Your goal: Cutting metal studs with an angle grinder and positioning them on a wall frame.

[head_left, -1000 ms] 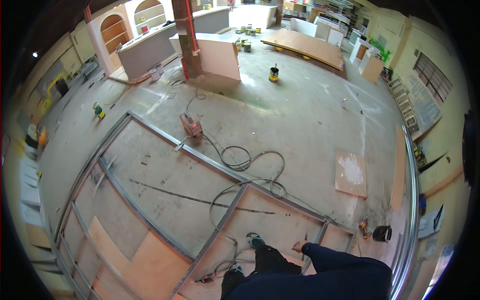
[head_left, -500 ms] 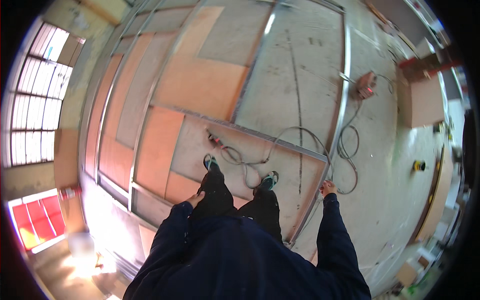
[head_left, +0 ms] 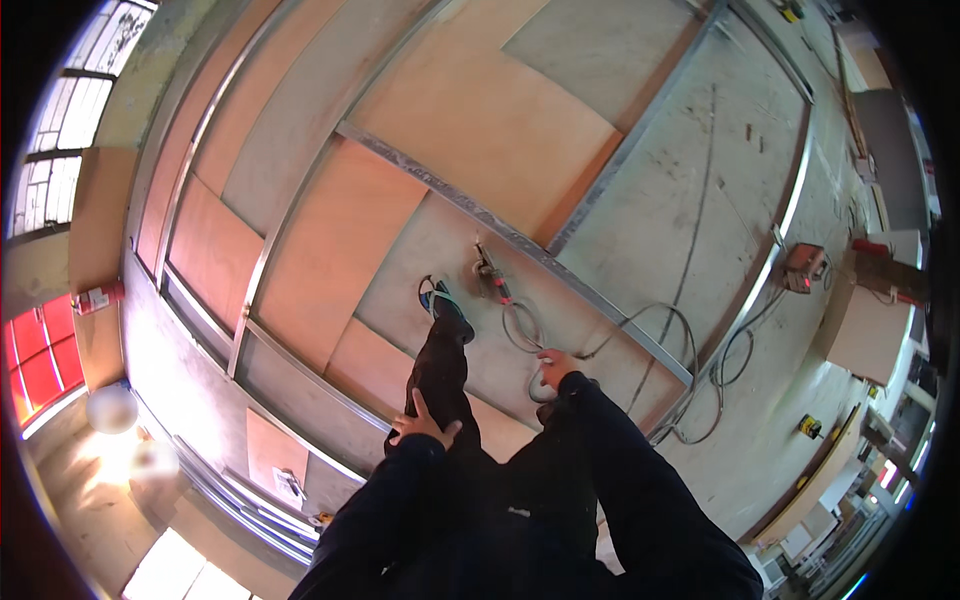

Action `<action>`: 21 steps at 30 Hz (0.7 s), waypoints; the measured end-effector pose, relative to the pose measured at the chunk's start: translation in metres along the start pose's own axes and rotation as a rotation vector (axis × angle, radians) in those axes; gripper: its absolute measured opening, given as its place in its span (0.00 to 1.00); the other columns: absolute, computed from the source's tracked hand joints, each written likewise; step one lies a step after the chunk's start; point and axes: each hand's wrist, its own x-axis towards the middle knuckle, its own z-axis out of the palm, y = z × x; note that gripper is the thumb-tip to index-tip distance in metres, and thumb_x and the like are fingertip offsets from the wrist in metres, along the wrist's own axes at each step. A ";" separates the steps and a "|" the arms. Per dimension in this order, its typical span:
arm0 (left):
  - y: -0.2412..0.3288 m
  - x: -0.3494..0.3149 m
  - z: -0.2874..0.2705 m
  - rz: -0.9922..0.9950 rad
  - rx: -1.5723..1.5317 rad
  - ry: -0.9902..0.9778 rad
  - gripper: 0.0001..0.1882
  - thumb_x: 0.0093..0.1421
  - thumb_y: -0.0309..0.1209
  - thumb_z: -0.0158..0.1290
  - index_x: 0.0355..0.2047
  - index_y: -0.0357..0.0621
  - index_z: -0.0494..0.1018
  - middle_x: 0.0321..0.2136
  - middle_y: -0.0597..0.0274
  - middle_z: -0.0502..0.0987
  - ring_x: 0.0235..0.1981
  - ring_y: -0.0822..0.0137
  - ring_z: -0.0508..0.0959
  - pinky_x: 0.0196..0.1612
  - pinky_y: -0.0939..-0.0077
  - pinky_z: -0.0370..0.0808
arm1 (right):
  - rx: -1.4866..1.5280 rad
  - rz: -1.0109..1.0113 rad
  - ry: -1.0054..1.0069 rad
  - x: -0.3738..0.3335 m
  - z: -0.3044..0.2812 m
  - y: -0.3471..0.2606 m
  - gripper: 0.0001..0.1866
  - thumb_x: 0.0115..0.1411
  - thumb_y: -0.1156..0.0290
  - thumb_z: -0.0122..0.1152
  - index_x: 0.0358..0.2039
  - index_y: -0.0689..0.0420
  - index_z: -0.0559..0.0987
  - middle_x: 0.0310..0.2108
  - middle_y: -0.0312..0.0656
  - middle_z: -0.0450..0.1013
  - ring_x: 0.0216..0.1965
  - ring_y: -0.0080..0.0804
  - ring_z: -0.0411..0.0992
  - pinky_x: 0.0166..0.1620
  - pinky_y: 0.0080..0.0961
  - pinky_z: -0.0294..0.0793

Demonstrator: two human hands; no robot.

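My left hand [head_left: 425, 425] is over my left thigh, fingers spread and holding nothing I can see. My right hand [head_left: 557, 367] is in front of my right thigh, its fingers curled; whatever is inside them, if anything, is hidden. Beneath and beside it a grey cable [head_left: 522, 325] loops on the floor. That cable leads to a slim dark hand tool [head_left: 490, 275] with a red band, lying ahead of my feet, its exact kind unclear. My left foot in a sandal [head_left: 437, 298] is planted beside the tool, inside a metal frame [head_left: 475, 213].
The frame's bars cross the floor, with brown boards [head_left: 340, 235] lying between them. A red box-shaped machine [head_left: 805, 268] with a cable stands by the right bar. A yellow-black tool [head_left: 809, 427] lies farther right. Metal tubes [head_left: 240, 515] lie lower left, near a red extinguisher [head_left: 98, 298].
My right hand has come inward from the right bar to in front of my thigh. My left foot is farther forward; my right foot is now hidden. The view has turned.
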 end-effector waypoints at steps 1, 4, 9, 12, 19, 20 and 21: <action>0.001 -0.001 -0.002 -0.029 0.134 0.055 0.60 0.46 0.63 0.56 0.67 0.50 0.34 0.63 0.30 0.46 0.64 0.36 0.51 0.60 0.43 0.56 | -0.012 0.009 -0.014 0.021 0.018 -0.009 0.10 0.52 0.71 0.57 0.34 0.56 0.80 0.30 0.47 0.78 0.31 0.40 0.77 0.33 0.35 0.76; -0.002 0.015 -0.012 0.147 0.122 0.037 0.60 0.46 0.60 0.58 0.67 0.49 0.34 0.63 0.31 0.45 0.64 0.35 0.48 0.60 0.40 0.53 | -0.443 -0.141 -0.056 0.100 0.046 0.000 0.11 0.50 0.72 0.56 0.34 0.54 0.80 0.32 0.49 0.77 0.35 0.45 0.76 0.39 0.36 0.75; -0.021 0.031 -0.050 0.142 0.095 -0.029 0.58 0.48 0.59 0.57 0.67 0.46 0.37 0.62 0.30 0.46 0.62 0.34 0.51 0.61 0.41 0.52 | -0.619 -0.229 0.152 0.203 0.103 -0.031 0.13 0.48 0.70 0.58 0.36 0.49 0.79 0.29 0.44 0.77 0.34 0.41 0.76 0.38 0.35 0.74; -0.015 0.040 -0.061 0.219 0.074 -0.056 0.56 0.48 0.59 0.56 0.66 0.43 0.39 0.61 0.27 0.47 0.61 0.34 0.52 0.60 0.41 0.52 | -0.639 -0.146 0.250 0.266 0.083 -0.012 0.15 0.49 0.70 0.59 0.40 0.52 0.77 0.33 0.46 0.76 0.39 0.45 0.75 0.43 0.39 0.74; -0.030 0.059 -0.090 0.244 0.014 -0.063 0.56 0.46 0.59 0.57 0.64 0.40 0.44 0.58 0.25 0.49 0.59 0.31 0.54 0.59 0.39 0.52 | -0.738 0.001 0.451 0.321 0.121 -0.037 0.28 0.50 0.75 0.61 0.51 0.59 0.64 0.54 0.54 0.62 0.55 0.49 0.63 0.55 0.40 0.66; -0.033 0.063 -0.090 0.231 0.010 -0.066 0.56 0.46 0.59 0.57 0.64 0.40 0.44 0.58 0.25 0.49 0.59 0.31 0.54 0.59 0.39 0.52 | -0.742 -0.002 0.438 0.325 0.122 -0.038 0.28 0.50 0.75 0.61 0.51 0.59 0.64 0.54 0.54 0.62 0.55 0.49 0.63 0.55 0.40 0.66; -0.034 0.066 -0.092 0.246 -0.004 -0.039 0.55 0.45 0.59 0.57 0.64 0.42 0.46 0.57 0.25 0.51 0.58 0.31 0.56 0.57 0.37 0.54 | -0.690 0.061 0.493 0.328 0.120 -0.037 0.28 0.49 0.75 0.61 0.51 0.60 0.63 0.52 0.54 0.63 0.55 0.50 0.62 0.56 0.39 0.64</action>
